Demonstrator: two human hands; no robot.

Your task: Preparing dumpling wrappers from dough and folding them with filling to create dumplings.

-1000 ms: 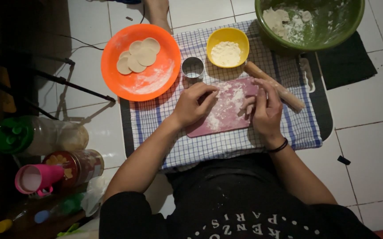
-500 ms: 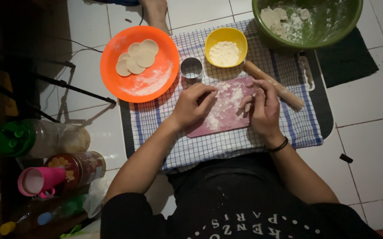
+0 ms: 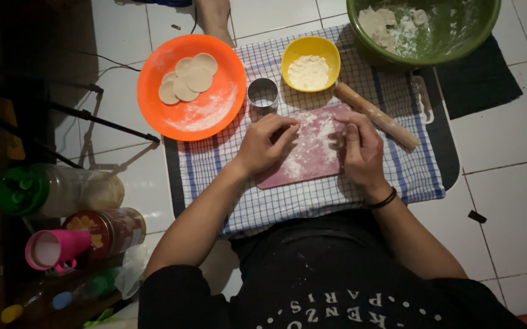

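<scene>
A pink cutting board [image 3: 312, 159] dusted with white flour lies on a blue-checked cloth [image 3: 288, 201]. My left hand [image 3: 264, 143] rests on the board's left part, its bent fingertips touching the flour, and nothing shows in it. My right hand [image 3: 361, 149], with a black band on the wrist, is at the board's right edge with its fingers drawn together. Whether it pinches anything is hidden. A wooden rolling pin [image 3: 378, 116] lies just beyond the right hand. A small metal ring cutter [image 3: 263, 93] stands above the left hand.
An orange plate [image 3: 211, 113] with several round dough discs sits at the upper left. A yellow bowl of flour [image 3: 309, 64] and a green bowl with dough scraps [image 3: 425, 27] stand behind. Jars and a pink cup [image 3: 56, 248] crowd the left. The floor is white tile.
My hands have drawn apart on the board, uncovering the floured middle. The left hand has slid left and the right hand right.
</scene>
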